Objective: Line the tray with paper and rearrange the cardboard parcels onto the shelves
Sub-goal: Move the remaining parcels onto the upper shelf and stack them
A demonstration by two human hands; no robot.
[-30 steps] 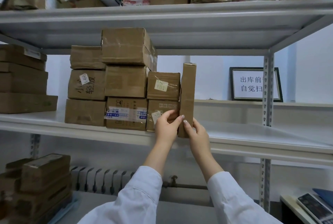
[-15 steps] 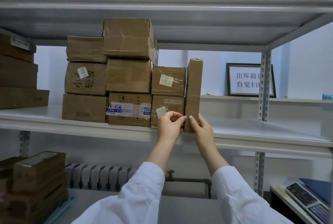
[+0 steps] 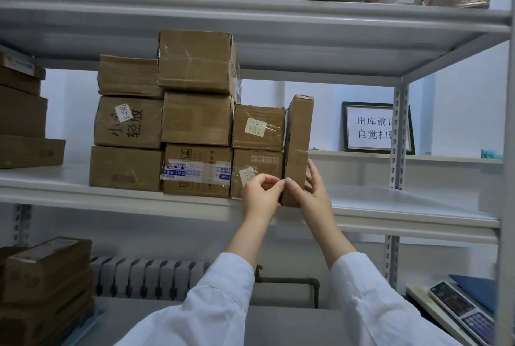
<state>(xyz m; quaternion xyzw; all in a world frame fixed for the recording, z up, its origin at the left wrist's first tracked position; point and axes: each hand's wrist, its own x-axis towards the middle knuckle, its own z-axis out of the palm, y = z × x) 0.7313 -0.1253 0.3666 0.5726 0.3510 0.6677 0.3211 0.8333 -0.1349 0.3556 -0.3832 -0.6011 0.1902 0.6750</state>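
Head view: the right hand (image 3: 309, 192) has shifted from the tall parcel's (image 3: 298, 148) foot to its right flank, thumb on the front, fingers wrapped round it. The parcel stands upright on the middle shelf (image 3: 404, 206), against the two stacked boxes (image 3: 257, 127). The left hand (image 3: 260, 195), fingers curled, meets its lower left edge; whether it pinches, I cannot tell. Judgement: placement nearly complete, release outstanding.

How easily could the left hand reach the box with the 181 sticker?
Probably yes. The left hand is just below the 181 box, whose front is uncovered. It seems to pinch the upright parcel, so it would have to let go first.
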